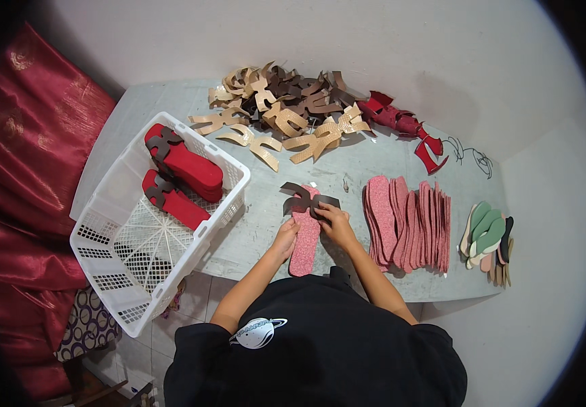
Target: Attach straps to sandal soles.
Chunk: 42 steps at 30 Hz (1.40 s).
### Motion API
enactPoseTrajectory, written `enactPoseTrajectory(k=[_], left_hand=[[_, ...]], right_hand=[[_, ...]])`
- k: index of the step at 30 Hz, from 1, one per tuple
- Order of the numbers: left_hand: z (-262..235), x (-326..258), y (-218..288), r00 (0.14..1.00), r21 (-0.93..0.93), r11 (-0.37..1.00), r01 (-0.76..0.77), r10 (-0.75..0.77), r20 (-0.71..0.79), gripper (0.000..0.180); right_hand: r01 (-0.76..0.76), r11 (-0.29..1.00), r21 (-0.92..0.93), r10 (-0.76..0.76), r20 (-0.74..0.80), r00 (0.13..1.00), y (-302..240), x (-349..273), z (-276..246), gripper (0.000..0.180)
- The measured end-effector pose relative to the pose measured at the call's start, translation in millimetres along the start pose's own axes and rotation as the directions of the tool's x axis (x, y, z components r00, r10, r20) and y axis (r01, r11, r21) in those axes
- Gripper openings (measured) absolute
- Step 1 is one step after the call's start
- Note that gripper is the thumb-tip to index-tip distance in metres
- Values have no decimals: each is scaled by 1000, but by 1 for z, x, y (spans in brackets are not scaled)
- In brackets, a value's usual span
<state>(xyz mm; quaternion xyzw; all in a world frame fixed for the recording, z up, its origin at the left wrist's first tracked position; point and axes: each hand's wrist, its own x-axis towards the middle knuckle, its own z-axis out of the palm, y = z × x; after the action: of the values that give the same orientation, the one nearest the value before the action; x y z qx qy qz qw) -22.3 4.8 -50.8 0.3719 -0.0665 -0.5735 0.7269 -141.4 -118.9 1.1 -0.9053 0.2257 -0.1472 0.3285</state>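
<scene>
A pink speckled shoe sole (304,252) stands lengthwise before me at the table's near edge. Across its far end lies a dark brown cut-out sandal strap (298,202), its arms sticking out to both sides. My left hand (286,237) grips the sole's left edge, fingers closed. On the other side my right hand (336,224) pinches the strap's right part against the sole. The undersides of the sole and strap are hidden from me.
A white plastic crate (235,197) at left holds red sandals (188,166) with brown straps. Beige and brown strap pieces (286,119) pile up at the back, with red ones (401,122) beside them. Stacked pink soles (405,224) and green insoles (488,227) line the right.
</scene>
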Motion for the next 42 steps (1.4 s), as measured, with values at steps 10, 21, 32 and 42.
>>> enactPoseTrajectory(k=[10, 21, 32, 42], left_hand=[[2, -4, 5, 999, -61, 998, 29, -28, 16, 27], [5, 1, 1, 987, -21, 999, 48, -50, -154, 23], [-12, 9, -7, 983, -72, 996, 56, -68, -171, 24], [-17, 11, -9, 981, -48, 997, 62, -69, -183, 23]], right_hand=[[76, 997, 12, -76, 29, 997, 0, 2, 0, 38], [111, 987, -118, -105, 52, 993, -3, -4, -2, 35], [79, 982, -174, -71, 51, 996, -8, -9, -2, 45], [39, 984, -176, -37, 14, 999, -11, -13, -2, 48]])
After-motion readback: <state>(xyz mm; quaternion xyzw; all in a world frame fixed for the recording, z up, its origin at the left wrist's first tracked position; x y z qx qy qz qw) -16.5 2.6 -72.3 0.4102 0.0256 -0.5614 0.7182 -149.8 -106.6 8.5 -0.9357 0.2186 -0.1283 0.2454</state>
